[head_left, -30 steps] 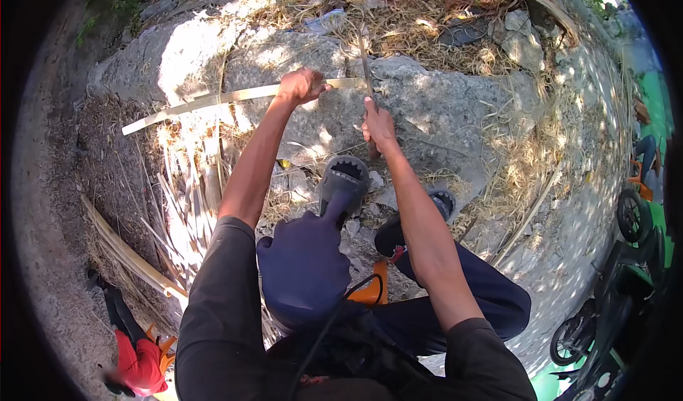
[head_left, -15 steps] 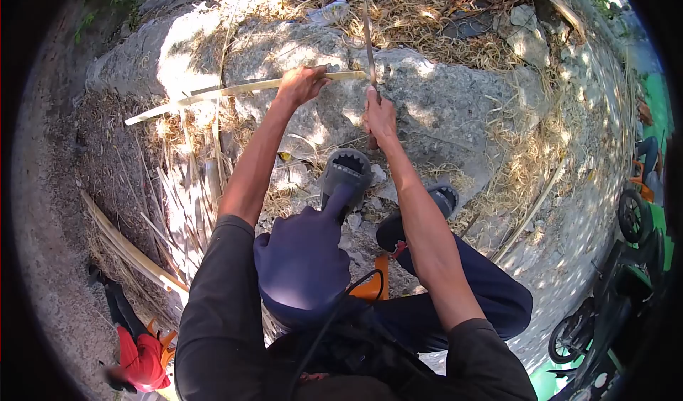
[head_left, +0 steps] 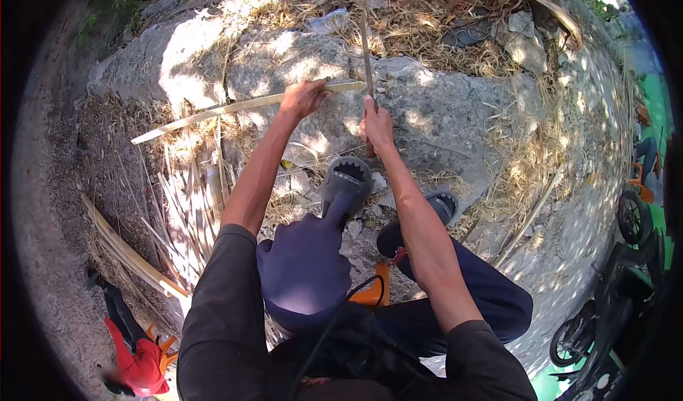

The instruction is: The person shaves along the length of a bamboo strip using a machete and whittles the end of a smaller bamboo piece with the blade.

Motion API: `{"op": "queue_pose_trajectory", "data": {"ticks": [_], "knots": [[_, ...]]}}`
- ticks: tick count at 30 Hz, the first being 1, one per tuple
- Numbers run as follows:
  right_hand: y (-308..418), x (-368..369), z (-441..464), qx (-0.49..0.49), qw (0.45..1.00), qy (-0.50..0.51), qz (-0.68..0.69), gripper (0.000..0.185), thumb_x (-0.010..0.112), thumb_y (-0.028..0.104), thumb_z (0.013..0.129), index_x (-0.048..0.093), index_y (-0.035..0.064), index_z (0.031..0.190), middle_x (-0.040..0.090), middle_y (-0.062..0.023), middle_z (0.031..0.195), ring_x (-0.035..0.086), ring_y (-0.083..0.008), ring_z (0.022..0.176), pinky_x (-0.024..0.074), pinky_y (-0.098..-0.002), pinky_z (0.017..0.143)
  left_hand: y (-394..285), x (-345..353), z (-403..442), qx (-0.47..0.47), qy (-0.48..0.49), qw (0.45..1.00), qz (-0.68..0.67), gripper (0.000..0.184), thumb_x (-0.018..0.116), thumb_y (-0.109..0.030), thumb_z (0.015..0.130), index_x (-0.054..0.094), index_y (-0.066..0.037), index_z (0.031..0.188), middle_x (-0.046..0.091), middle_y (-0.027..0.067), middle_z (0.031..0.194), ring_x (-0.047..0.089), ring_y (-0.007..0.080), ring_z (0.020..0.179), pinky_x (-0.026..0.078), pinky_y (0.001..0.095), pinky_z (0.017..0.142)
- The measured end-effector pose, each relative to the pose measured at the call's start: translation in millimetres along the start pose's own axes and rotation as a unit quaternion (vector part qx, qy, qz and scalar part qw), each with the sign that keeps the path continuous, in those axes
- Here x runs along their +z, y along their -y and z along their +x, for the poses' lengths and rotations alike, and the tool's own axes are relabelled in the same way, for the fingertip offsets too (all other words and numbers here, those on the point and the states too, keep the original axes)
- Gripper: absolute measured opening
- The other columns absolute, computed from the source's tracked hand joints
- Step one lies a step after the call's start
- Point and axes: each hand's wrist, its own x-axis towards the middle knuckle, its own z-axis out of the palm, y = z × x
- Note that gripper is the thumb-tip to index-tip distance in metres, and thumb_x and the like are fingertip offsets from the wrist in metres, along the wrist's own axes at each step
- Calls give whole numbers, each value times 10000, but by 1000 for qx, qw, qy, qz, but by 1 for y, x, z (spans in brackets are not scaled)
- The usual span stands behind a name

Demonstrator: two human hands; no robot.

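My left hand [head_left: 304, 99] is closed around a long pale bamboo strip [head_left: 235, 107], close to the strip's right end. Its other end reaches far out to the left, bowed slightly downward. In my right hand [head_left: 378, 125] is the handle of a long-bladed knife [head_left: 366, 52], its narrow dark blade pointing away from me. The strip's right end meets the blade just above my right fist; whether the edge bites into it is too small to tell. Both hands are over a large grey rock slab [head_left: 448, 109].
Split bamboo strips [head_left: 178, 202] lie at the left, with thicker bamboo pieces [head_left: 131, 255] beyond. Curled shavings [head_left: 427, 31] cover the ground behind the slab. My sandalled foot [head_left: 346, 180] rests before it. A person in red [head_left: 139, 362] sits lower left; a motorbike [head_left: 612, 294] stands right.
Both hands have come slightly toward me, along with the strip and the knife. The strip's left end has dropped a little and shifted right.
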Motion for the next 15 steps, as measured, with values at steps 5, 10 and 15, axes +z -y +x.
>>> {"op": "queue_pose_trajectory", "data": {"ticks": [5,10,15], "knots": [[-26,3,16,-55,996,-31,-70,559,533,545,1045,550,52,780,545,-37,591,500,-152,441,402,-355,420,-5,-2,-5,-11,3,1000,-17,297,631,-428,999,674,-138,1049,738,161,850,715,412,807,567,523,709],[-12,3,0,-7,1000,-25,-8,565,535,548,1043,547,56,765,528,-30,576,511,-154,437,419,-354,427,-4,1,-7,0,-13,1000,-7,291,627,-428,1000,669,-143,1042,732,172,816,714,424,802,567,530,710],[-12,3,-4,-5,999,-10,-45,571,529,546,1043,539,56,750,496,-21,578,501,-153,439,417,-351,431,-6,2,-8,-17,1,1000,-22,291,628,-425,1000,649,-138,1039,731,179,816,713,434,800,565,540,709]]}}
